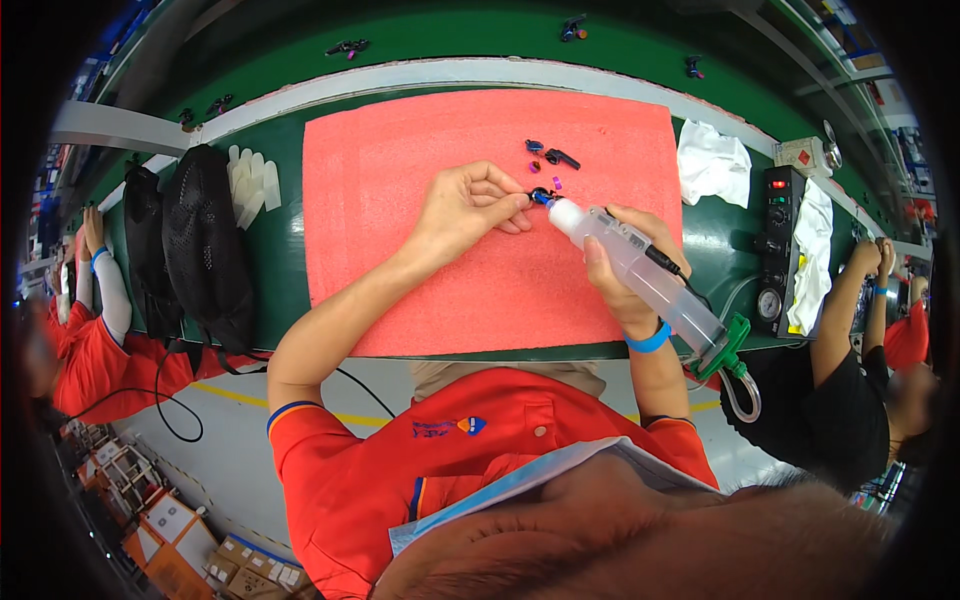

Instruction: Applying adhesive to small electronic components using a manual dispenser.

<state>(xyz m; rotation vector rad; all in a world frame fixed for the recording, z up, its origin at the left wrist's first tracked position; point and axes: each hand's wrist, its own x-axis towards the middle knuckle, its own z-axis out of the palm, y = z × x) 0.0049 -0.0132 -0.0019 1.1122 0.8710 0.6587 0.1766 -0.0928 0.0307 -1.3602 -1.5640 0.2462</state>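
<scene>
My left hand (462, 212) is closed, its thumb and fingertips pinching a small shiny dark blue and black part (541, 195) above the pink foam mat (400, 290). Wrapped around a translucent dispensing syringe (672, 300) is my right hand (622, 280). The syringe's white front end points at the small part; whether its tip touches it I cannot tell. A green cap (730, 345) with a clear hose closes the syringe's rear. Just beyond my hands lie a black, stick-like piece (563, 159), a dark blue part (534, 146) and small magenta pieces (558, 183).
A black mesh bag (207, 245) and pale finger cots (253, 185) lie left of the mat. To the right are a crumpled white cloth (712, 163) and a black control box (780, 235) with a gauge. Small parts rest on the green belt (460, 35) beyond. Co-workers sit on both sides.
</scene>
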